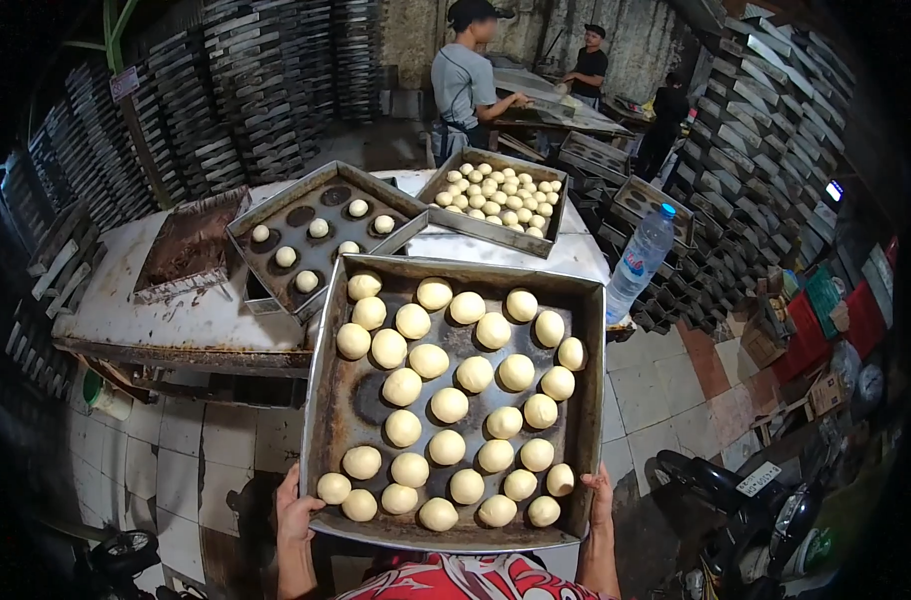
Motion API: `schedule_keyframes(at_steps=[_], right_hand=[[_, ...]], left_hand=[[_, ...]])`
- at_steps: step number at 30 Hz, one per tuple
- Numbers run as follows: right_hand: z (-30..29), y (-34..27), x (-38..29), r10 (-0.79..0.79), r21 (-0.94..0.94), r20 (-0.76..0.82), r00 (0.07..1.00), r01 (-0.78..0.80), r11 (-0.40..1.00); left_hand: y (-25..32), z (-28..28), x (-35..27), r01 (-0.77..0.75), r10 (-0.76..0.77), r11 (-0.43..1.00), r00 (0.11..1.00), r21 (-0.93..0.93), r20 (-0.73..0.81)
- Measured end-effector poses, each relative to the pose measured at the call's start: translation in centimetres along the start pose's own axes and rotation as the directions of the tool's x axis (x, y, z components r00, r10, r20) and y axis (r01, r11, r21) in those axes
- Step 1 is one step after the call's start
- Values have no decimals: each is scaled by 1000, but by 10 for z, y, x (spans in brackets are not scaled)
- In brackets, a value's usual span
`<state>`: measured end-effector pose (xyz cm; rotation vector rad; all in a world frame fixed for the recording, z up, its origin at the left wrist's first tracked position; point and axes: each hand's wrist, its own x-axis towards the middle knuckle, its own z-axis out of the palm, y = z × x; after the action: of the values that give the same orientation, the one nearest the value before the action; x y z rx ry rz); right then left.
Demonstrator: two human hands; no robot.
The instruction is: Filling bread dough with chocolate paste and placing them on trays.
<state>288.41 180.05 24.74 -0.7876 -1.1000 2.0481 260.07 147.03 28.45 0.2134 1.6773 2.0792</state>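
A square metal baking tray (455,540) full of several round dough balls (449,405) is held level in front of my body. My left hand (296,501) grips its near left corner, the thumb over the rim beside a dough ball. On the opposite side my right hand (599,495) clasps the right wall near the front. Just beyond the held tray, a second baking tray (249,244) with a few dough balls rests tilted on another tray on the worktable (125,255). Further back, a third tray (493,227) carries many smaller-looking dough balls.
A shallow container of brown filling (193,236) sits on the table's left. A plastic water bottle (639,262) stands at its right edge. Stacked metal trays (253,82) line the walls. A motorcycle (763,502) is parked at right. Several people (463,86) work behind.
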Motion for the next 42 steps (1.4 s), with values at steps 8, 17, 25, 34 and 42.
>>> schedule_keyframes(at_steps=[8, 17, 25, 34, 42], right_hand=[[-15, -5, 65, 8, 65, 43, 999, -11, 998], [20, -26, 119, -18, 20, 86, 996, 17, 1000], [78, -12, 148, -75, 51, 53, 996, 73, 996], [138, -25, 165, -147, -3, -40, 988, 147, 989], [165, -66, 268, -220, 61, -203, 954, 236, 970]], left_hand=[[6, 43, 11, -30, 30, 1000, 995, 4, -99], [31, 68, 50, -73, 68, 997, 988, -29, -138], [59, 39, 133, -40, 44, 998, 993, 43, -110], [83, 19, 229, -29, 27, 999, 998, 36, 57], [134, 120, 374, -117, 81, 989, 941, 91, 329]])
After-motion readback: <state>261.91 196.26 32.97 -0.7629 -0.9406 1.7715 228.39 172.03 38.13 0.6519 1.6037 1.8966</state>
